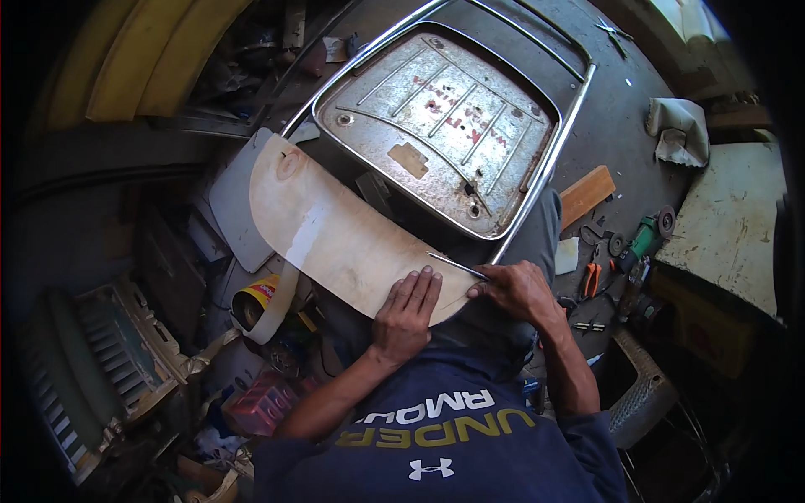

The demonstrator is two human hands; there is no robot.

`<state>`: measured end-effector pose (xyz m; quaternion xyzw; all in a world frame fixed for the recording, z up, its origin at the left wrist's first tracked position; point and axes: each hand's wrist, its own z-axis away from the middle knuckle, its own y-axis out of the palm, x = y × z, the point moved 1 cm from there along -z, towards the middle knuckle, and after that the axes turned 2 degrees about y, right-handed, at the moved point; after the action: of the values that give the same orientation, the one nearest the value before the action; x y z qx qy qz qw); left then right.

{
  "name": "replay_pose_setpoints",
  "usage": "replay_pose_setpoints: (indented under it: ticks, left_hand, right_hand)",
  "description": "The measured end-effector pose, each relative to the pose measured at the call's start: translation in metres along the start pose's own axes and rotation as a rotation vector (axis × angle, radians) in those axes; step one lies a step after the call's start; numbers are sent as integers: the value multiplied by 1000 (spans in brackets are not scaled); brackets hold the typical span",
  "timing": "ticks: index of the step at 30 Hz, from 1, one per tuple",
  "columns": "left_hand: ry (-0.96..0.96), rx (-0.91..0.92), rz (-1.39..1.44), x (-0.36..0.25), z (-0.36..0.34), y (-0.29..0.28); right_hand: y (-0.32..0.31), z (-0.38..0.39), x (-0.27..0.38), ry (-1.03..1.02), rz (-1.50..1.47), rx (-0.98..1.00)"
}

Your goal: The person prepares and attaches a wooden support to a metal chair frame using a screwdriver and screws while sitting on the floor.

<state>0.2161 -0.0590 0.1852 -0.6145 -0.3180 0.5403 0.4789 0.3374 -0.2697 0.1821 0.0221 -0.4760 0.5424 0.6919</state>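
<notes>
A thin, pale wooden board (344, 243) with rounded ends lies slantwise across my lap, a whitish band crossing it. My left hand (408, 314) rests flat on its near edge, fingers stretched out together. At the board's right end, my right hand (516, 292) is closed around a tool with a slim, pointed metal blade (453, 264). The blade lies over the board's far edge, its tip pointing left. My fingers hide the handle, so the tool's exact kind does not show. Just beyond the board is a worn metal chair seat (436, 126) in a chromed tube frame.
Right of my leg lie a wooden block (587, 197), orange-handled pliers (592, 279) and a green angle grinder (646, 239). Scissors (615, 33) lie on the far floor. A yellow-and-red can (256, 300) stands left of my lap, near a carved frame (138, 335).
</notes>
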Motion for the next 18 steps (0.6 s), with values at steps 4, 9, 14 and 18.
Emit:
replay_pose_setpoints:
  ticks: [4,9,14,18]
  left_hand:
    - [46,-25,-60,4,-2,4]
    - [56,-21,-124,4,4,10]
    - [72,-58,-149,4,7,10]
    - [71,-96,-148,4,7,11]
  right_hand:
    - [3,-2,-1,24,-22,-26]
    - [5,-3,1,38,-75,-14]
    - [8,2,1,46,-178,-32]
    - [10,5,3,62,-182,-38]
